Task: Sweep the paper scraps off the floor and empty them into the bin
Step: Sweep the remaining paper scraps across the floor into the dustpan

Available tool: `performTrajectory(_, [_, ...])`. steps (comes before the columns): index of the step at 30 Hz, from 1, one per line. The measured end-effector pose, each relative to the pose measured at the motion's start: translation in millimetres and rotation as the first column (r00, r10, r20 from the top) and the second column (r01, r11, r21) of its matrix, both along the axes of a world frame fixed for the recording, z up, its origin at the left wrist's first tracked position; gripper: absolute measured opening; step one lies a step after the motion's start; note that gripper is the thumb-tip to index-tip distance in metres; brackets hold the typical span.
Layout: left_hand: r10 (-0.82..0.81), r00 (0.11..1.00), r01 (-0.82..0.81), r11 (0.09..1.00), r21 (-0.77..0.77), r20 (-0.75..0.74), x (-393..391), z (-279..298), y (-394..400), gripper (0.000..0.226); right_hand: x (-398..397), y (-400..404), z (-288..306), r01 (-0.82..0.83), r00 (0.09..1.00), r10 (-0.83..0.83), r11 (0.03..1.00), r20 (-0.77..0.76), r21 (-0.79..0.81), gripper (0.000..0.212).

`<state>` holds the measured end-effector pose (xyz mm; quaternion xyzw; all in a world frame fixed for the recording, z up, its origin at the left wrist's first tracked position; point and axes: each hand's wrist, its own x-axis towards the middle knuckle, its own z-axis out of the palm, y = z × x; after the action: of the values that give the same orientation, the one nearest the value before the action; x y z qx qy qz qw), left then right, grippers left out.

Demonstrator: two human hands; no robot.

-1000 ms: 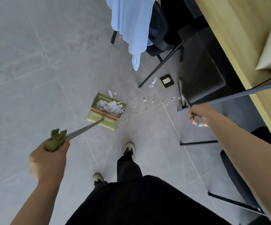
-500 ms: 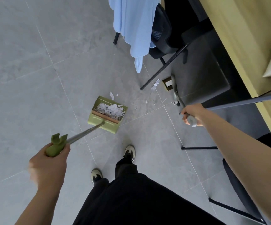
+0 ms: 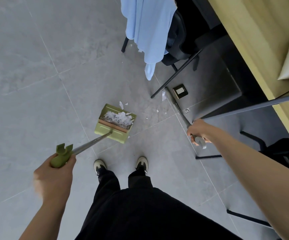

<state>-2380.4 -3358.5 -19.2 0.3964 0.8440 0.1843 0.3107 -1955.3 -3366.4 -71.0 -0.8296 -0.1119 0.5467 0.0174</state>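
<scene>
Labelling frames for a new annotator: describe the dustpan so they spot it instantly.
Start from the light blue cloth draped over the black chair, then drop to the grey floor below it. The dustpan sits there on a long metal pole gripped by the left hand. It is the only green box, with white paper scraps piled inside.

No legible text, label, brand, number or sign anywhere. Checked without result: green plastic long-handled dustpan [image 3: 113, 122] at centre, white torn paper scraps [image 3: 121, 117] inside it, small dark square floor socket plate [image 3: 180, 91] further right; pale mark on plate too small to read.
</scene>
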Motion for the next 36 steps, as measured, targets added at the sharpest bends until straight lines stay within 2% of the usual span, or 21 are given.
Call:
performTrajectory(9, [-0.112, 0.994, 0.111, 0.994, -0.022, -0.003, -69.1, 3.6, 21.1, 0.015, -103.6, -12.1, 16.3, -0.022, 0.999, 0.02, 0.999, -0.046, -0.046, 0.012])
performTrajectory(14, [-0.19, 0.982, 0.19, 0.981, -0.036, 0.017, -111.3, 9.5, 36.6, 0.009, -158.8, -13.6, 46.0, 0.028, 0.992, -0.036, 0.997, -0.122, -0.068, 0.01])
performTrajectory(20, [-0.229, 0.973, 0.229, 0.973, -0.026, 0.001, -147.8, 12.8, 49.3, 0.009, -174.9, -16.8, 76.6, 0.29, 0.932, -0.292, 0.956, -0.216, -0.038, 0.006])
performTrajectory(30, [-0.179, 0.983, 0.178, 0.983, -0.035, -0.029, -187.3, 10.1, 49.8, 0.009, -225.1, 2.6, 55.3, 0.524, 0.846, -0.51, 0.849, -0.153, 0.064, 0.015])
performTrajectory(36, [-0.15, 0.988, 0.15, 0.988, -0.032, -0.02, -204.5, 12.9, 41.7, 0.01, -249.3, 2.9, 44.6, 0.478, 0.876, -0.473, 0.878, -0.097, 0.04, 0.018])
